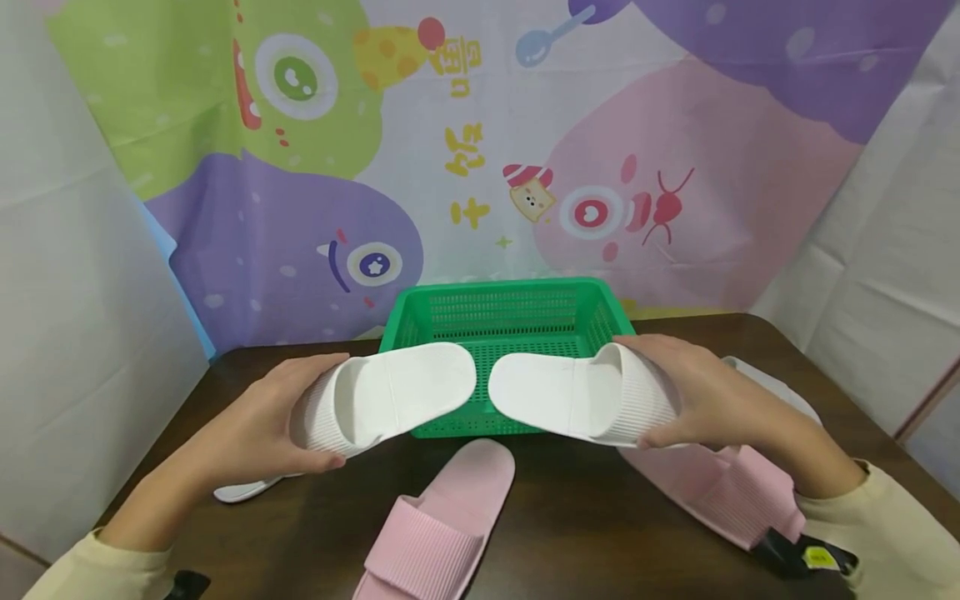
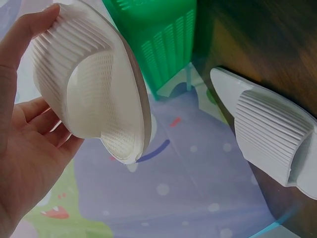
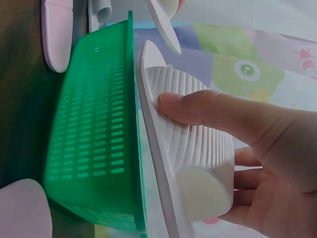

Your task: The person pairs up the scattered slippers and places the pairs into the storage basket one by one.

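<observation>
My left hand (image 1: 281, 417) grips a white slide slipper (image 1: 420, 385) around its ribbed strap, heel toward the middle. In the left wrist view the thumb lies over the strap (image 2: 74, 39) and the other fingers curl behind it. A matching white slipper (image 1: 536, 390) is held by its strap in my right hand (image 1: 697, 396). Its thumb presses the ribs in the right wrist view, where the slipper (image 3: 171, 144) appears beside the basket's rim. Both slippers are up in front of a green plastic basket (image 1: 510, 292), their heels facing each other and close together.
One pink slipper (image 1: 427, 542) lies on the dark wooden table (image 1: 570, 517) in front of the basket. Another pink slipper (image 1: 750, 492) lies under my right forearm. A white slipper (image 2: 272, 134) lies at the left, another (image 1: 772, 383) at the right. A cartoon-print cloth (image 1: 480, 242) hangs behind.
</observation>
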Tool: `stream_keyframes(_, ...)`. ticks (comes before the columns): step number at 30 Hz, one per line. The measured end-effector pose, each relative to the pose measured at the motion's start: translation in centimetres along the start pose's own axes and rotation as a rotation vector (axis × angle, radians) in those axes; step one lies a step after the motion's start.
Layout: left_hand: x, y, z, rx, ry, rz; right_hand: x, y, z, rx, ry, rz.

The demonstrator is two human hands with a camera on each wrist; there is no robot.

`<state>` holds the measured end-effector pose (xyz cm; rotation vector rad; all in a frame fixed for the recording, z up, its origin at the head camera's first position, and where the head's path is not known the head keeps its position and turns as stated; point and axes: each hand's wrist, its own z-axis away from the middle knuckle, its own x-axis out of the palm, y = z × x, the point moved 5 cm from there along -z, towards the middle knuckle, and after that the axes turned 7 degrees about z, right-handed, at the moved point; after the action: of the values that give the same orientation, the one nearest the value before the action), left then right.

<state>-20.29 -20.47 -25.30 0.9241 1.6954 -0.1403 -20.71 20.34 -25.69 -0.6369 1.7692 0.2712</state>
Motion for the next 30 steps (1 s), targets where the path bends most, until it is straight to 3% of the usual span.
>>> stream_keyframes(20, -0.15, 0.33, -0.03, -0.003, -0.011, -0.014, -0.24, -0.19, -0.16, -0.023, -0.007, 0.006)
stream_keyframes(30, -0.53, 0.75, -0.20, 0.033, 0.011, -0.038, -0.14, 0.04, -0.31, -0.009, -0.012, -0.004)
